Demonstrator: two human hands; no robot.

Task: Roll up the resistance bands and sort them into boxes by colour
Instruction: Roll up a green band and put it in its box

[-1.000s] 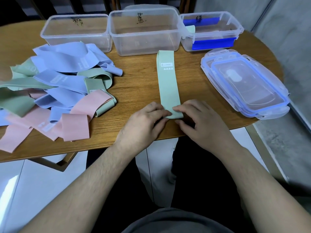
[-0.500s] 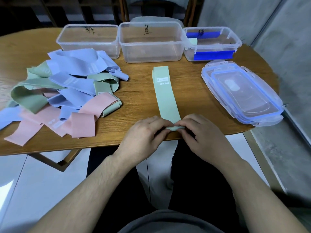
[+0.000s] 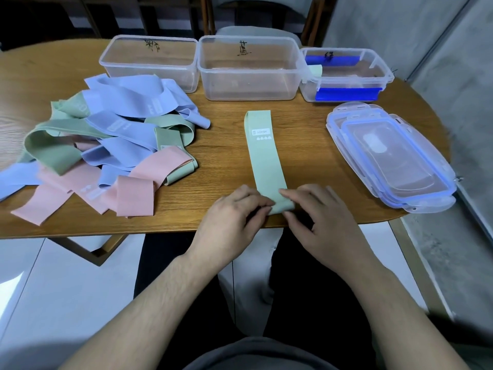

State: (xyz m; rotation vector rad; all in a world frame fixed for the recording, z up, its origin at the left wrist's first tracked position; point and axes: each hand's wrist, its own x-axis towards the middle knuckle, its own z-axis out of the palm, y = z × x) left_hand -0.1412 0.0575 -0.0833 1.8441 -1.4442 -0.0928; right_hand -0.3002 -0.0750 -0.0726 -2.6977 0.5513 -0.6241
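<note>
Both hands' grip pinches flat matte green band (image 3: 265, 158) rolled end.

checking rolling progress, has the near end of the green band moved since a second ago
Yes: the green band's near end has curled into a small roll, while its far end stays put before the middle box.

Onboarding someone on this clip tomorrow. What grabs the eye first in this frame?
Front and centre, the left hand and right hand pinch the near end of a flat green band, starting a roll at the table edge. To the left sprawls a tangled pile of bands in blue, green and pink. Along the far side stand three clear boxes, with a stack of lids on the right.
</note>
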